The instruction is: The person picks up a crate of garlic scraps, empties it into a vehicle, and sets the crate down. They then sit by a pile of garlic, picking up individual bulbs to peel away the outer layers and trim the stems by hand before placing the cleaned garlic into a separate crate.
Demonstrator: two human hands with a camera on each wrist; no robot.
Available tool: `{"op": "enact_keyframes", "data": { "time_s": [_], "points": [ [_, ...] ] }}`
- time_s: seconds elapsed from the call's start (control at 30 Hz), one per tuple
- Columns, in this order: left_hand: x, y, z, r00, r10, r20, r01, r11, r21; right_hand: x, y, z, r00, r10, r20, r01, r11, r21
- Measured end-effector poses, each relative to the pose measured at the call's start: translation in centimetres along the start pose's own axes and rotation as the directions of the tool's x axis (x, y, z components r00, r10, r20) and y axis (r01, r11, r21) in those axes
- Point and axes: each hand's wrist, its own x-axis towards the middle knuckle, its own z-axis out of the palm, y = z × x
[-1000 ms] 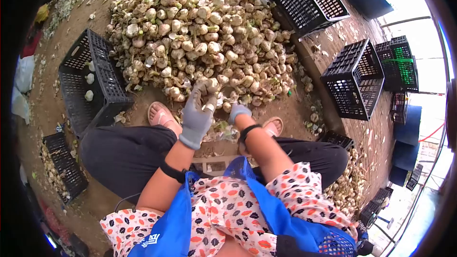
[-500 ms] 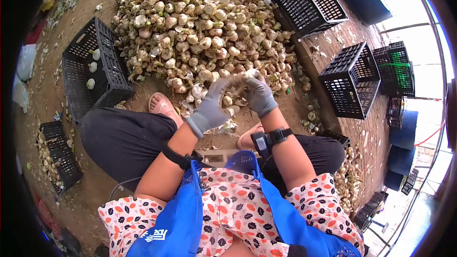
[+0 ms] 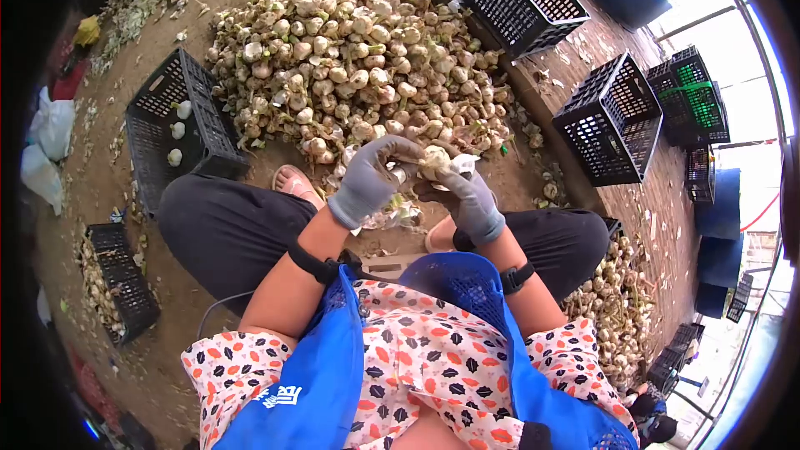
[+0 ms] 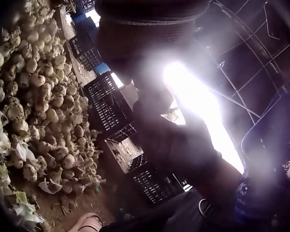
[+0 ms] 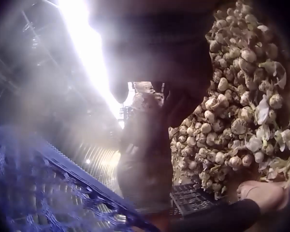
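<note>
Both hands wear grey gloves and meet in front of the pile, over the person's feet. A pale garlic bulb sits between them. My left hand pinches the bulb from the left with its fingertips. From the right, my right hand grips the same bulb, with a loose white flake of skin at its fingers. Behind them rises a large heap of garlic bulbs. Both hands appear dark against the glare in the wrist views, where the bulb is partly hidden by fingers.
A black crate at the left holds several clean white bulbs. Another black crate lies lower left beside garlic scraps. More crates stand right, beyond a raised ledge. Peelings litter the ground between the sandalled feet.
The right hand has risen from low by the heap to meet the left hand. The bulb is now held between both, and a flake of skin stands out at the right fingers.
</note>
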Motion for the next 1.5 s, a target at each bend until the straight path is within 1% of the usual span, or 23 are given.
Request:
{"op": "enact_keyframes", "data": {
  "time_s": [0.03,0.13,0.17,0.2,0.23,0.27,0.3,0.33,0.4,0.43,0.53,0.67,0.73,0.87,0.9,0.93,1.0,1.07,1.13,1.3,1.33,1.4,1.5],
  "points": [
    [0.0,0.4,0.1,1.000,0.000,0.005,0.000,1.000,0.007,-0.1,-0.2,0.1,1.000,-0.003,0.005,0.003,0.998,0.069],
    [0.2,2.0,0.5,0.949,-0.311,-0.043,0.300,0.937,-0.177,0.6,1.1,-0.5,0.988,-0.148,-0.046,0.147,0.989,-0.029],
    [0.1,1.4,0.8,0.947,-0.320,-0.035,0.293,0.901,-0.319,0.8,1.5,-0.4,0.973,-0.221,-0.067,0.219,0.975,-0.042],
    [0.1,0.5,0.9,0.946,-0.323,-0.035,0.297,0.903,-0.312,1.0,1.9,-0.4,0.972,-0.223,-0.067,0.221,0.975,-0.034],
    [0.2,-0.4,1.1,0.917,-0.397,-0.035,0.330,0.806,-0.492,1.4,2.4,-0.7,0.885,-0.464,-0.036,0.421,0.830,-0.365],
    [0.3,-1.1,1.2,0.884,-0.466,-0.019,0.343,0.677,-0.652,1.8,2.7,-1.0,0.751,-0.656,0.076,0.541,0.546,-0.640],
    [0.3,-1.0,1.4,0.908,-0.420,-0.001,0.337,0.730,-0.595,1.8,1.7,-0.6,0.653,-0.729,0.206,0.584,0.312,-0.749],
    [0.2,-1.0,1.6,0.905,-0.426,0.002,0.344,0.728,-0.593,1.5,1.5,-0.4,0.654,-0.730,0.198,0.581,0.317,-0.750],
    [0.1,-0.7,2.1,0.931,-0.364,0.022,0.306,0.748,-0.588,1.2,1.4,-0.1,0.606,-0.739,0.295,0.560,0.133,-0.817],
    [0.2,-0.4,2.2,0.930,-0.366,0.025,0.310,0.747,-0.587,1.3,1.4,-0.2,0.586,-0.739,0.331,0.588,0.108,-0.801],
    [0.3,0.4,2.4,0.939,-0.342,-0.027,0.312,0.884,-0.348,1.5,2.0,-1.0,0.542,-0.745,0.388,0.587,0.005,-0.809],
    [0.6,0.9,2.9,0.968,-0.247,-0.043,0.225,0.932,-0.284,1.2,2.6,-1.6,0.574,-0.745,0.339,0.557,0.052,-0.829],
    [0.7,1.8,2.4,0.959,-0.270,0.087,0.284,0.907,-0.310,1.2,2.1,-1.2,0.546,-0.761,0.350,0.567,0.029,-0.823],
    [0.9,2.5,2.0,0.955,-0.270,0.119,0.294,0.911,-0.288,1.2,2.2,-1.3,0.523,-0.771,0.364,0.570,-0.001,-0.821],
    [0.9,2.1,2.0,0.968,-0.208,0.142,0.242,0.923,-0.298,1.2,2.3,-1.4,0.525,-0.770,0.362,0.570,0.002,-0.822],
    [0.9,2.0,1.9,0.976,-0.144,0.165,0.189,0.932,-0.308,1.2,2.2,-1.4,0.534,-0.764,0.361,0.581,0.022,-0.813],
    [0.6,2.2,2.0,0.974,-0.184,0.135,0.221,0.903,-0.367,1.4,2.4,-1.4,0.546,-0.756,0.362,0.593,0.044,-0.804],
    [0.5,2.2,2.0,0.969,-0.223,0.106,0.247,0.871,-0.425,2.0,2.9,-1.3,0.528,-0.831,0.177,0.629,0.242,-0.739],
    [0.6,1.8,2.1,0.967,-0.254,0.036,0.244,0.868,-0.432,1.8,2.6,-1.3,0.546,-0.816,0.187,0.609,0.233,-0.758],
    [0.7,0.6,2.1,0.949,-0.315,-0.020,0.284,0.880,-0.380,1.6,2.3,-1.5,0.523,-0.811,0.262,0.508,0.049,-0.860],
    [0.6,0.6,2.2,0.943,-0.330,-0.040,0.297,0.890,-0.346,1.6,2.4,-1.7,0.524,-0.810,0.263,0.508,0.049,-0.860],
    [0.4,0.6,2.4,0.935,-0.348,-0.066,0.309,0.893,-0.327,1.7,2.6,-2.2,0.485,-0.789,0.377,0.524,-0.082,-0.848],
    [0.4,1.0,3.1,0.932,-0.336,-0.135,0.280,0.905,-0.319,1.6,2.6,-2.0,0.461,-0.784,0.416,0.527,-0.136,-0.839]
  ]
}}
